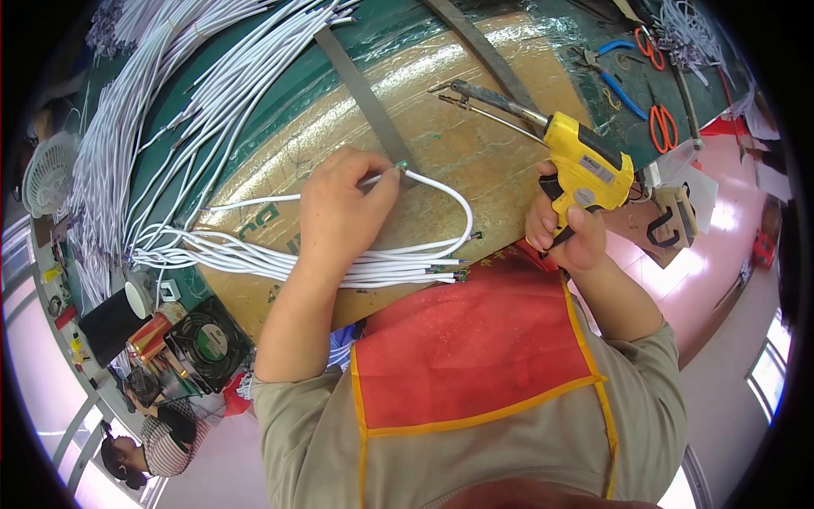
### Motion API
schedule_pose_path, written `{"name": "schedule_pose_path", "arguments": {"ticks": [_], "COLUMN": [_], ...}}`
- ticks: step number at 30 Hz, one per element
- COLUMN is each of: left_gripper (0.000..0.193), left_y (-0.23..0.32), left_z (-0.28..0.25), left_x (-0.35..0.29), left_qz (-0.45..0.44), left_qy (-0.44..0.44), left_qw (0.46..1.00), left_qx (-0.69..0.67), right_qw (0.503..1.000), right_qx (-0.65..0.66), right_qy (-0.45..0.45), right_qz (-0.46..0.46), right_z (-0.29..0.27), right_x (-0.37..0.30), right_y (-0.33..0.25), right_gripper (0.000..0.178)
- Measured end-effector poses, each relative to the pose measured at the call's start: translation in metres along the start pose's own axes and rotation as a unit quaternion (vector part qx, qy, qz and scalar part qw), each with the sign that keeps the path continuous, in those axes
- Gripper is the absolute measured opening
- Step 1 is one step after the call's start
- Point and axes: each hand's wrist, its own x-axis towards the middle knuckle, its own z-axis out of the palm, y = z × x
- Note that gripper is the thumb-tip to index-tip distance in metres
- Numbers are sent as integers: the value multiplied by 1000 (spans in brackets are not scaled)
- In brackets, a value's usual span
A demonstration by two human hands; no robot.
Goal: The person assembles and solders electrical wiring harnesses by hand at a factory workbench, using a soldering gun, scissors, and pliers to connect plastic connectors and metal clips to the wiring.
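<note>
My left hand (343, 204) pinches a white cable (465, 208) by its end, where a tiny green circuit board (403, 165) shows at the thumb and fingertips. From there the cable loops right and bends back toward me. In my right hand (566, 227) is a yellow and black soldering gun (589, 165), gripped by its handle, its metal tip pointing up and left. The tip stands apart from the green board. Below my left hand lies a bunch of white cables (229, 254), several with small dark or green ends at the right.
Brown cardboard (517, 199) covers the green tabletop, crossed by metal strips (360, 85). Large white cable bundles (136, 127) fill the left. Blue-handled pliers (623, 93) and red-handled scissors (663, 127) lie at the far right. A black fan (206, 343) stands lower left; another person (165, 445) is beyond.
</note>
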Motion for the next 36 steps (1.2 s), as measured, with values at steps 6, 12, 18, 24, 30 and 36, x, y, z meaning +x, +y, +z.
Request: {"name": "schedule_pose_path", "arguments": {"ticks": [6,12,18,24,30,36], "left_gripper": [14,18,21,19,25,39], "left_y": [1,3,3,15,46,57], "left_z": [0,-3,-11,-18,17,44], "left_x": [0,-2,-5,-5,-14,-8], "left_qz": [-3,0,41,51,96,81], "left_qy": [-5,-1,48,89,52,50], "left_qw": [1000,1000,996,991,985,971], "left_qx": [3,13,68,83,137,221], "right_qw": [1000,999,996,992,991,988], "right_qx": [7,33,14,-8,17,41], "right_qy": [3,1,26,48,51,56], "right_qz": [-17,-32,-80,-120,-119,-137], "right_z": [0,-3,-3,-16,-17,-21], "right_x": [1,-1,8,15,18,17], "right_y": [2,2,-8,-14,-12,-5], "right_gripper": [67,66,67,66,63,58]}}
